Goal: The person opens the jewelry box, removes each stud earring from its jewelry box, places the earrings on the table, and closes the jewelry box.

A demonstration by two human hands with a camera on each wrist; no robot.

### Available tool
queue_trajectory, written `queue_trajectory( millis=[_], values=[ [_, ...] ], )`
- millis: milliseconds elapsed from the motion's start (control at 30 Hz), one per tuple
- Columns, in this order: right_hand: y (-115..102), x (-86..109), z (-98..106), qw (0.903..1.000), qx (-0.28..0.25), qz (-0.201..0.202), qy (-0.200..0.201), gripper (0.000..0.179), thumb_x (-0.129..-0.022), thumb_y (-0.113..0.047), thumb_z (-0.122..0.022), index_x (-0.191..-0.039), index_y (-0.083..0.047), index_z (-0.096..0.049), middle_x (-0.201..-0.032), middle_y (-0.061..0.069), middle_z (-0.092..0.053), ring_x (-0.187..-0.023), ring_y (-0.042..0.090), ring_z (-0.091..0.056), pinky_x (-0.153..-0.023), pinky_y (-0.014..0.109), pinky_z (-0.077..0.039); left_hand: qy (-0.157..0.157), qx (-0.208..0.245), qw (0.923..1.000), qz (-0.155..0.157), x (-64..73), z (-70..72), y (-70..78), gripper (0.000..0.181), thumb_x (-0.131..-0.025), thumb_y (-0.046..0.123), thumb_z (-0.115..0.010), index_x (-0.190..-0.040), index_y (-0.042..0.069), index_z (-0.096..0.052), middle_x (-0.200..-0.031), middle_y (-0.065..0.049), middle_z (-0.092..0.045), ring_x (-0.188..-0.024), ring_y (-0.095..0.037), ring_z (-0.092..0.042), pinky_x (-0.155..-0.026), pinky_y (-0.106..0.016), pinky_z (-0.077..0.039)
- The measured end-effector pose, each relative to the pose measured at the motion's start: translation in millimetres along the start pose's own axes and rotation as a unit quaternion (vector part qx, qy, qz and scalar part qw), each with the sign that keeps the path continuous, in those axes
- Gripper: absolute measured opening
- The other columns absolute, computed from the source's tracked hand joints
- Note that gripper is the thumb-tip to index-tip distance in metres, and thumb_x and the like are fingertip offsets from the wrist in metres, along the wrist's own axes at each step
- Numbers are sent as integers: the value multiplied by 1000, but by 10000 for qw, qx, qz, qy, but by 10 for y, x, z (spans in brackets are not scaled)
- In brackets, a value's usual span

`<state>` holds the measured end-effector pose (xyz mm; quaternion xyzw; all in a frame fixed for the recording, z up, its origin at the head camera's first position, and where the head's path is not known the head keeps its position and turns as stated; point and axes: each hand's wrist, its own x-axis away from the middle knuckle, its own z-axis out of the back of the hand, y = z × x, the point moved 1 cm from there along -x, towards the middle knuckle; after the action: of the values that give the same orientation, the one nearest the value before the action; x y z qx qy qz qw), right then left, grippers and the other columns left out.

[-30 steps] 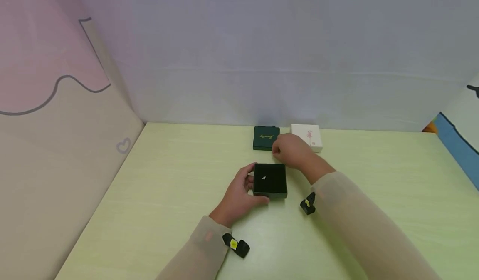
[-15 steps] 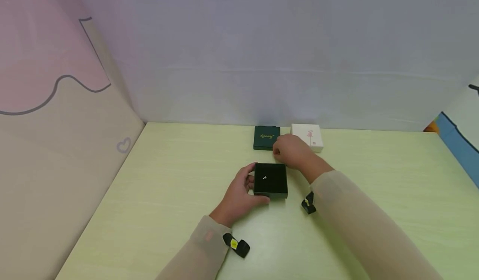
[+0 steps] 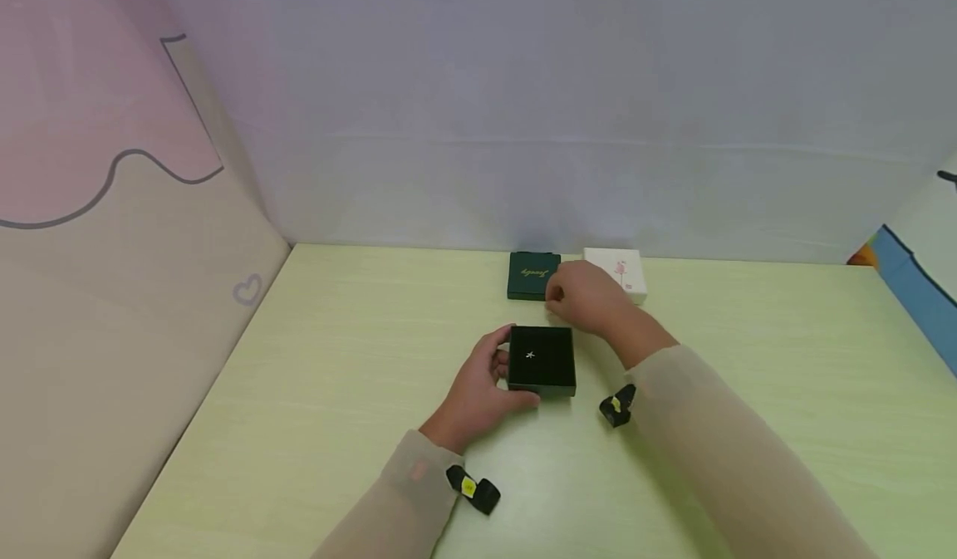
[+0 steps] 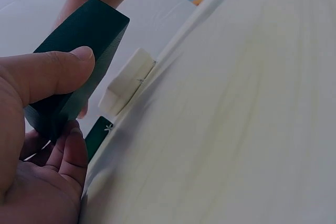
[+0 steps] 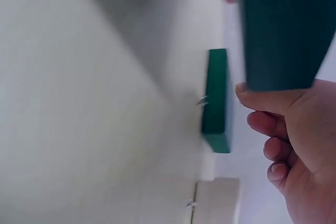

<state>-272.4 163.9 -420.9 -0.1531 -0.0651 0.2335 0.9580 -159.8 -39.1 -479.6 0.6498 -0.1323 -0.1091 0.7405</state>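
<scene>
My left hand grips a square jewelry box by its left side, thumb along the front and fingers behind. The box has a dark green outside and a black insert bearing a small silver star-shaped piece. In the left wrist view the thumb lies across the green box, which is tilted and off the table. Just behind the box's far right corner is my right hand, fingers curled. The right wrist view shows its curled fingers below the box, with nothing visible in them.
A dark green lid with gold lettering lies at the back of the pale table. Right of it sits a white box with a pink flower print, partly hidden by my right hand. A light cloth wall stands behind both.
My right hand shifts very slightly, its wrist a little higher and its curled fingers turned a touch. The left hand and the box stay where they were.
</scene>
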Motion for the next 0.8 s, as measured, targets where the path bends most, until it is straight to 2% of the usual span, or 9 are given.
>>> queue_trajectory(
  millis=[100,300,567,800],
  values=[
    [-35,76,44,9993,-312,-34,193,10,-96,-16,-72,-98,-9,-79,-97,3,-69,-94,24,-64,-88,44,-53,-10,-11,10000,-5,-7,3,-5,101,-78,3,-89,-160,14,-32,-120,-7,-60,-104,-21,-63,-104,-42,-43],
    [-91,260,36,9932,-967,-190,618,13,-98,-20,-73,-102,-10,-79,-99,2,-68,-96,24,-63,-89,45,-52,-16,-38,10000,-43,-14,-5,-6,100,-78,3,-89,-160,13,-33,-120,-6,-61,-104,-21,-63,-103,-42,-44],
    [-199,521,-15,9871,-1193,-199,1046,15,-98,-23,-73,-104,-10,-78,-99,3,-65,-94,26,-59,-85,45,-51,-34,-144,9999,-15,-10,-6,-25,100,-79,7,-90,-160,16,-33,-120,-6,-60,-104,-21,-63,-103,-43,-44],
    [-304,686,-18,9827,-1305,-45,1314,14,-97,-21,-73,-105,-11,-77,-98,1,-66,-96,25,-60,-87,44,-51,-1,-163,9999,-48,-13,9,-54,100,-79,7,-91,-160,15,-32,-121,-6,-60,-105,-21,-63,-103,-43,-45]
  ],
)
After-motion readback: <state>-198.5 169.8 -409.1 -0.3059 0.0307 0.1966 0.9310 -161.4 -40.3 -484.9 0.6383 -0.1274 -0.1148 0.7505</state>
